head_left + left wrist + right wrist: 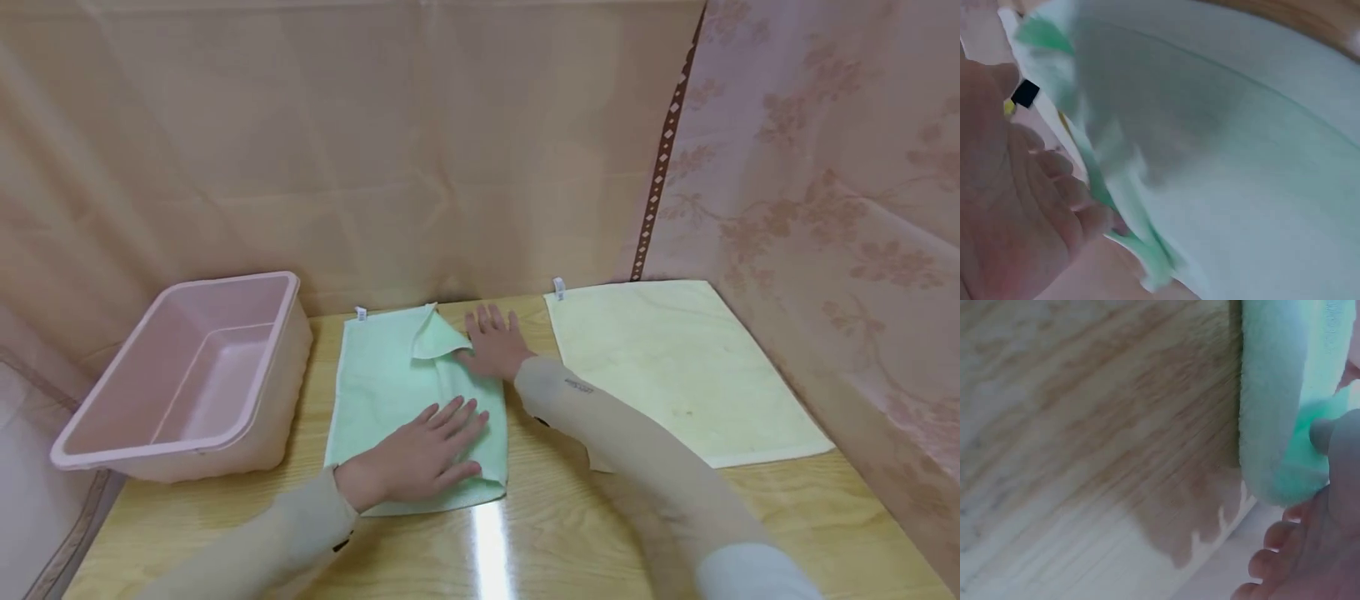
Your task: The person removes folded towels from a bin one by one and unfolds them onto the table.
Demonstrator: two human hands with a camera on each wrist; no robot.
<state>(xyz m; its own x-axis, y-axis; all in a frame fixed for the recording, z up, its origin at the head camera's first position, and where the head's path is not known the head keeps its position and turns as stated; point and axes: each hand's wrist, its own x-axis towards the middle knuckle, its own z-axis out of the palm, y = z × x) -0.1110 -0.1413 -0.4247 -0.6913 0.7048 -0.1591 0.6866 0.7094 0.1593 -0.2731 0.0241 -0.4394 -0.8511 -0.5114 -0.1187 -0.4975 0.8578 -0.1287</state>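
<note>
A mint green towel (378,375) lies on the wooden table in the head view, folded over along its right side. Its top right corner is turned back in a small flap (438,337). My left hand (420,458) is spread with straight fingers over the lower part of the towel; in the left wrist view its palm (1016,206) shows beside the cloth. At the towel's upper right edge is my right hand (497,346), fingers extended away from me and thumb next to the flap. The right wrist view shows that thumb (1321,434) against the rounded fold.
To the left stands a pink plastic basin (258,408). A pale yellow towel (645,358) lies flat on the right, partly behind my right forearm. Beige curtains (337,150) hang along the back of the wooden table (570,533), and patterned cloth (847,208) hangs on the right.
</note>
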